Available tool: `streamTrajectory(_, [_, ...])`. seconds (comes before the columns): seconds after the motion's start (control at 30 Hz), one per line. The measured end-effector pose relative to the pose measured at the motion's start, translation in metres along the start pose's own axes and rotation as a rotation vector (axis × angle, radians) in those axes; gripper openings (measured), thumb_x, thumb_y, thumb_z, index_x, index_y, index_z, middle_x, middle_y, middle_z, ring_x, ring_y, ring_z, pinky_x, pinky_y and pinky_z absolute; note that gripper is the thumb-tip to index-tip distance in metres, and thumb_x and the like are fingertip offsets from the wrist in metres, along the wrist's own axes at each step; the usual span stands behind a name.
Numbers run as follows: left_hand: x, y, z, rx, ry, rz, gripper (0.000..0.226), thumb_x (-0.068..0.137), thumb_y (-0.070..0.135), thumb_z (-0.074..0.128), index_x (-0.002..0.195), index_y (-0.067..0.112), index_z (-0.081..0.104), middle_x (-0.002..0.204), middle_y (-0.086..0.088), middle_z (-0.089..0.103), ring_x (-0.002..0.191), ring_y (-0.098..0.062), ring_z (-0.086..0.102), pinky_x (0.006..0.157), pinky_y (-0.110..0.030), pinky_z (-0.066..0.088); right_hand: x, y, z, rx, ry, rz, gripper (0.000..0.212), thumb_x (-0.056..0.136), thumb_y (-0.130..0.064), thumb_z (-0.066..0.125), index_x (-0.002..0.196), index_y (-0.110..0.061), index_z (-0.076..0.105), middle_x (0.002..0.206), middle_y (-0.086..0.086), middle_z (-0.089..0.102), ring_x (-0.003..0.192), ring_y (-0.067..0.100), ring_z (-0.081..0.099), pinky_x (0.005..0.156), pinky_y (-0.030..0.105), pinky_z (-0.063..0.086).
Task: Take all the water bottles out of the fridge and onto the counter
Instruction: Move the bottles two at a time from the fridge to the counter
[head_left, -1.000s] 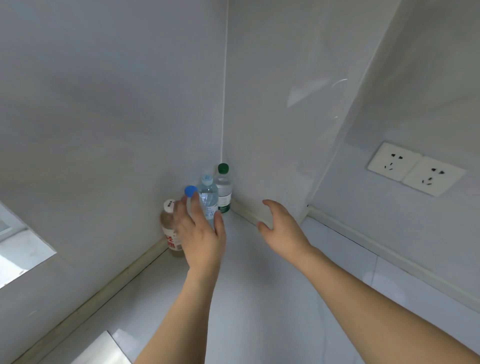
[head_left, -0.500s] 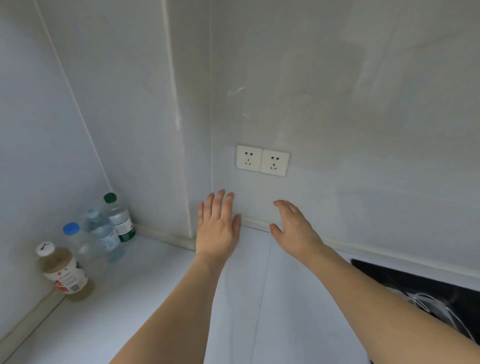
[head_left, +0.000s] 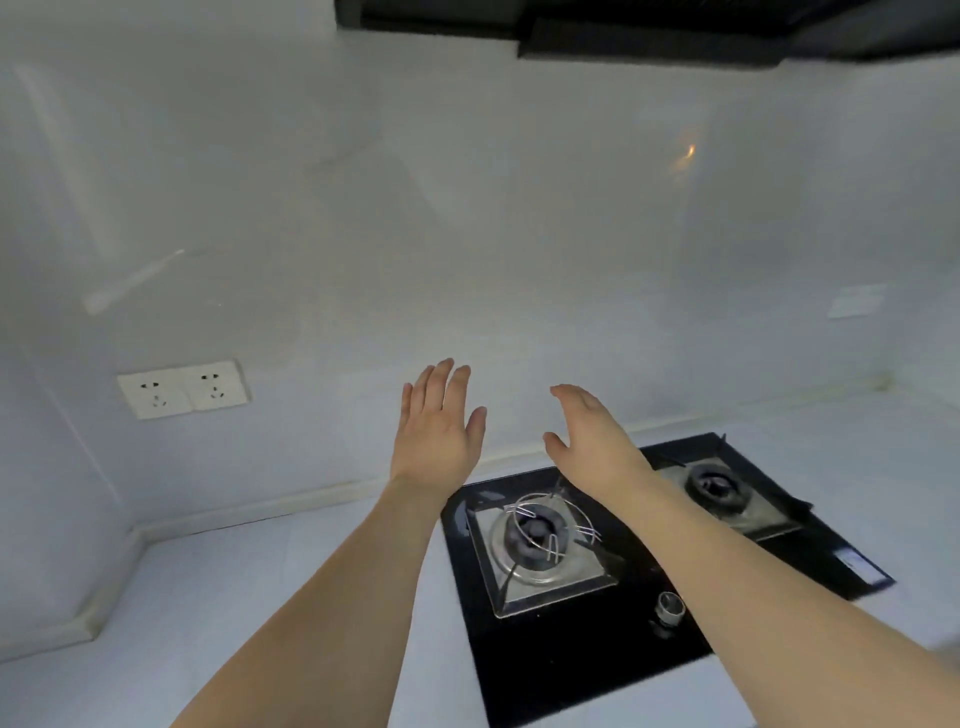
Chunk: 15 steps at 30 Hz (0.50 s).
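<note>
Head cam is showing both arms reaching out over the counter (head_left: 218, 597) — left hand (head_left: 436, 431) and right hand (head_left: 592, 447) are hanging wide, holding nothing. No bottles or fridge showing, so I'm guessing someone's risking snagging the stove (head_left: 613, 561) grate — a blind turn would cause it.

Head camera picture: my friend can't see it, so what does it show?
Two empty hands, left hand and right hand, reach out open above a white counter and black gas stove. A double wall socket sits left.
</note>
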<state>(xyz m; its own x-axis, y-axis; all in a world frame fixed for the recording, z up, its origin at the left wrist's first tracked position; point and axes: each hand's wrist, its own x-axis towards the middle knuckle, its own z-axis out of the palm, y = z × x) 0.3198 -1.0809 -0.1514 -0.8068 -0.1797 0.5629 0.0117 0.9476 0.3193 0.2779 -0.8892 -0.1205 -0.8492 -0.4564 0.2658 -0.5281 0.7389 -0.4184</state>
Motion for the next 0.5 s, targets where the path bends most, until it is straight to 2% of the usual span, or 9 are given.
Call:
streamTrajectory(0.27, [0.007,0.201,0.041,-0.159,-0.033,0.249,0.049,0.100,0.029,0.046,0.145,0.011,0.037,0.153,-0.008,0.031,0.140,-0.026,0.021,0.116,-0.049,0.022,-0.102,0.125,-0.124,-0.050,0.181,0.197,0.059,0.095,-0.019,0.052,0.148,-0.014,0.026,0.154,0.004,0.029,0.141,0.020,0.029,0.114,0.033,0.029])
streamTrajectory(0.5, [0.011,0.360,0.061,-0.264,-0.108,0.428,0.050,0.100,0.034,0.042,0.146,0.017,0.032,0.155,-0.005,0.027,0.139,-0.028,0.026,0.116,-0.046,0.024,-0.199,0.218,-0.228,-0.127,0.327,0.356,0.058,0.096,-0.021,0.051,0.148,-0.010,0.026,0.153,0.007,0.030,0.141,0.021,0.026,0.114,0.030,0.022])
